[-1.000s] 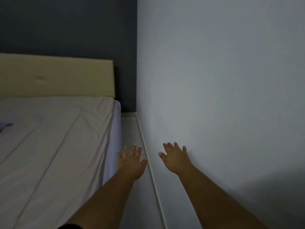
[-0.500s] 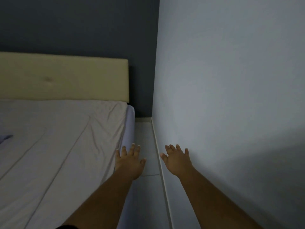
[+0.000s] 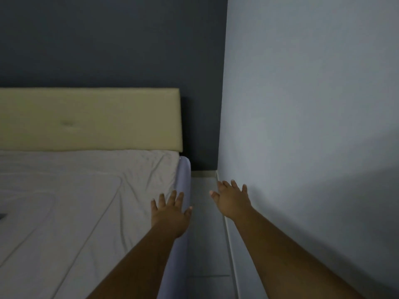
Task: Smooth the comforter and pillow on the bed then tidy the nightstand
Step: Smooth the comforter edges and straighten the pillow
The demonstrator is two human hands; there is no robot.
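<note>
Since the left hand point(image 3: 170, 214) has shifted over the comforter point(image 3: 86, 201) at the right edge of the bed point(image 3: 184, 180), smoothing looks due; its grip, like that of the right hand point(image 3: 232, 201), is spread and empty.

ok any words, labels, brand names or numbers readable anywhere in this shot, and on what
None can be read. The comforter, the headboard, the dark wall, the pale wall and the floor are all plain, with no tag or print showing. The left hand and right hand hold nothing.
</note>
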